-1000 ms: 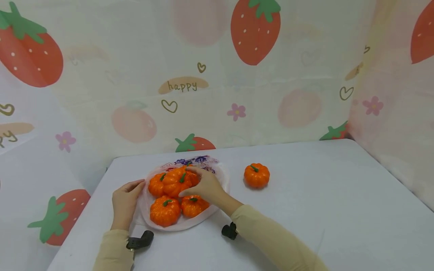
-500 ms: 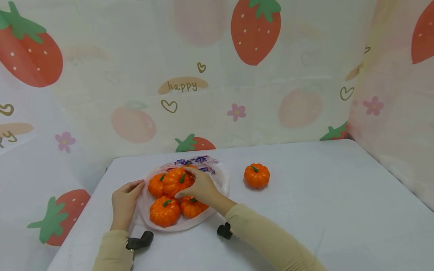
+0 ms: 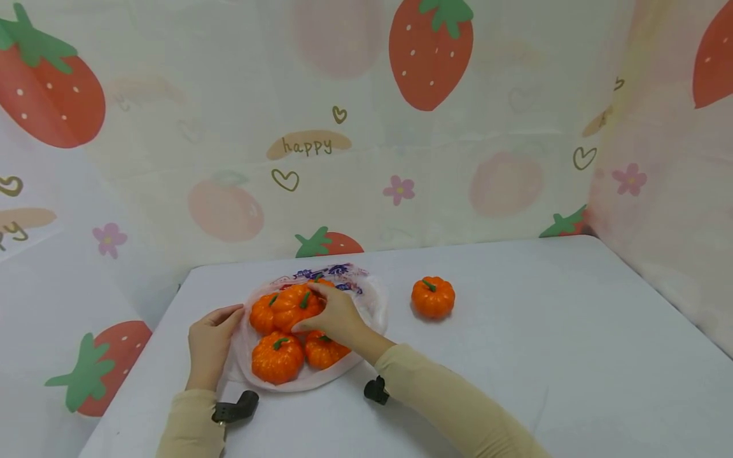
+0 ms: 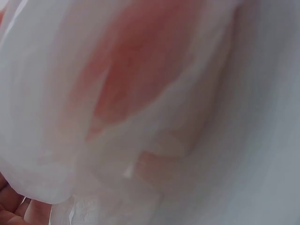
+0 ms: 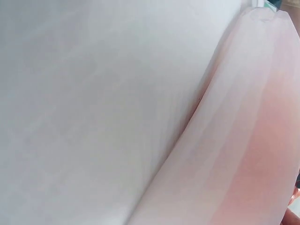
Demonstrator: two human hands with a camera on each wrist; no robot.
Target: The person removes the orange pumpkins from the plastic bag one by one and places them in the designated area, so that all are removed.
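Observation:
A thin white plastic bag with blue and red print lies open on the table in the head view, with several orange toy pumpkins in it. At its left edge my left hand pinches the rim between thumb and fingers. My right hand reaches in from the right and grips a pumpkin on top of the others, thumb below and fingers above. Another pumpkin sits at the front of the bag. In the left wrist view, the bag's film hides most of the left hand.
A single pumpkin stands on the white table to the right of the bag. Behind the table hangs a strawberry-print cloth. Bag film fills the right side of the right wrist view.
My right hand has shifted slightly left and closed in around the top pumpkin, which has moved a little left. My left hand stays at the bag's rim.

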